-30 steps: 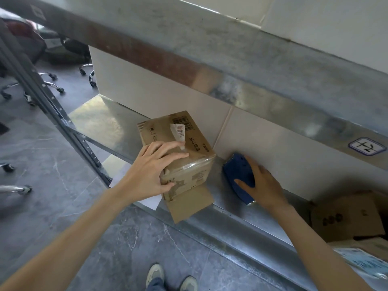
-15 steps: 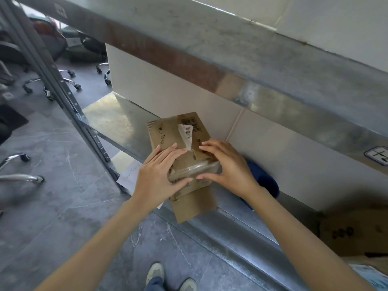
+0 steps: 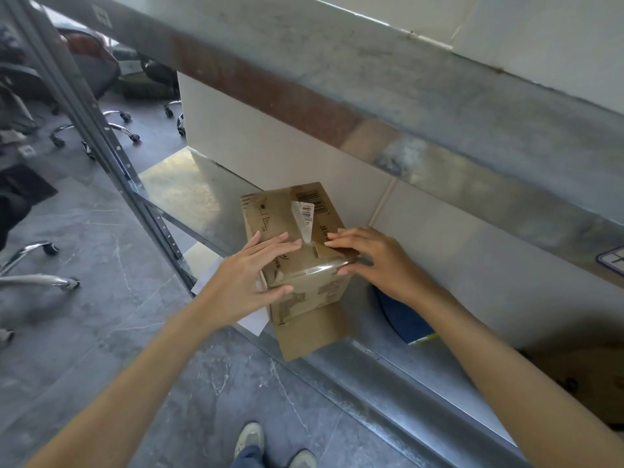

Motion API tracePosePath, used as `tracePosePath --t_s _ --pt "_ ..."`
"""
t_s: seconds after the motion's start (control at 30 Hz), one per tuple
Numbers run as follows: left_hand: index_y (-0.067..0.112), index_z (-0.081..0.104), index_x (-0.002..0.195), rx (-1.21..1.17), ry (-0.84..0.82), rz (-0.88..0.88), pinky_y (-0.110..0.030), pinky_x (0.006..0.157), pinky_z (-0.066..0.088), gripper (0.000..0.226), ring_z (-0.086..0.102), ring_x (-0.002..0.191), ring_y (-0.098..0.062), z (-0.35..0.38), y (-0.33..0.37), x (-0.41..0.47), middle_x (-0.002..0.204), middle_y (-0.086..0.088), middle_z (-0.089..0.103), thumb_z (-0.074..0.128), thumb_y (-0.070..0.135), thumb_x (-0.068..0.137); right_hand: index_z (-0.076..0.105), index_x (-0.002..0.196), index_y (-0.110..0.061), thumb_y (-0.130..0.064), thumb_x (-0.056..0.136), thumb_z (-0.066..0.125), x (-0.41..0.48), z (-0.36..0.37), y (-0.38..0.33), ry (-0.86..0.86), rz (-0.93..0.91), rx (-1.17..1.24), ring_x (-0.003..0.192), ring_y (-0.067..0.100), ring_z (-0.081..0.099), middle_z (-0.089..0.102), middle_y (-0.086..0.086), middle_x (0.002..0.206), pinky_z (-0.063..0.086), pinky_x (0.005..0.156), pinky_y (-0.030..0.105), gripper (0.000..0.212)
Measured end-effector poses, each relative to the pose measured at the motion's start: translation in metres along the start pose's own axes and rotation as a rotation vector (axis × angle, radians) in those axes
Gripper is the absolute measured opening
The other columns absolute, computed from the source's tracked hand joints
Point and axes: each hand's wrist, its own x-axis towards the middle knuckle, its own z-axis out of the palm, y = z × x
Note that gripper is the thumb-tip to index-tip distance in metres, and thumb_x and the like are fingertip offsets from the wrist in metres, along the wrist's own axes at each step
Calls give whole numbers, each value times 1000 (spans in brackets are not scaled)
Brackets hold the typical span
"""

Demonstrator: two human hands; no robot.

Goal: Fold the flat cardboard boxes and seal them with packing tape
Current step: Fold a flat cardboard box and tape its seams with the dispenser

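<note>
Tape on cardboard box wants firm outward smoothing; left hand, right hand press flat-fingered, grip clasping nothing.

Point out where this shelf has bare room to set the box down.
Bare metal shelf left of the cardboard box, between the upright post and white wall. Crowded right of it: the blue tape dispenser, then more cartons.

Matt brown cardboard box; glossy clear tape; brushed metal shelf.
</note>
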Motion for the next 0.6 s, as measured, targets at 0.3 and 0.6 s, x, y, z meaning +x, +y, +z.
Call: tracePosePath --t_s 0.3,0.6 --pt "53 37 145 -59 -195 -158 -38 123 11 74 12 151 -10 -23 7 0 157 23 29 75 35 84 51 141 -33 -17 91 70 -9 -10 -9 -92 93 125 130 -9 43 49 -20 143 33 107 11 56" --pt "18 66 128 -103 267 -114 -33 124 21 54 49 134 -1 21 24 -6 131 5 65 63 33 76 59 126 -28 -24 81 75 -12 28 -28 223 143 131 117 -3 52 59 -17 123 42 101 19 47"
